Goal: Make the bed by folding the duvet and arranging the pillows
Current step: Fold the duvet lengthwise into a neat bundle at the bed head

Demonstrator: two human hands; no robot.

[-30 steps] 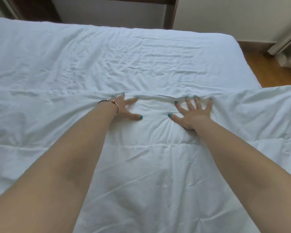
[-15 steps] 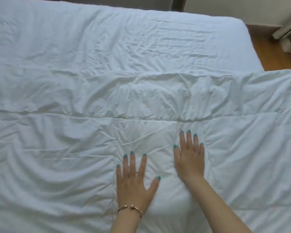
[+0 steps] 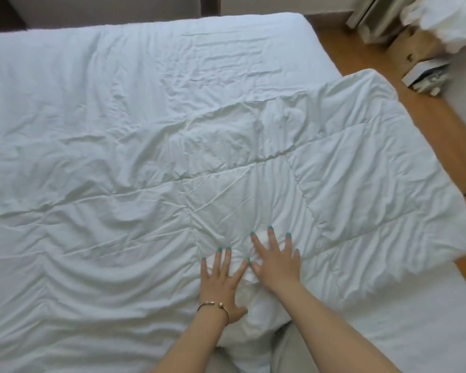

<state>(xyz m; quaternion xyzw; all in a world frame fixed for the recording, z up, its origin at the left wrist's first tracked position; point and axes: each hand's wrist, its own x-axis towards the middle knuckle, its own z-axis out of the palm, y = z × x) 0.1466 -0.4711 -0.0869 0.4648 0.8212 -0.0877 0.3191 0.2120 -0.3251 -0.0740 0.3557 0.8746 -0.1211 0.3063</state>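
Both hands lay flat on the rumpled white quilted duvet (image 3: pixel 253 184) spread over the white-sheeted bed (image 3: pixel 145 63), the left hand (image 3: pixel 221 281) and right hand (image 3: pixel 276 261) side by side, fingers (image 3: pixel 288 244) splayed straight, pressing, grasping nothing.

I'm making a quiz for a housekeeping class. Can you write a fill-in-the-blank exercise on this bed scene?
1. Both hands lie flat on the white ____.
2. The bracelet is on the ____ wrist.
3. The fingernails are painted ____.
4. The floor beside the bed is made of ____.

Missing words: duvet; left; teal; wood. The left hand and right hand have fingers spread.
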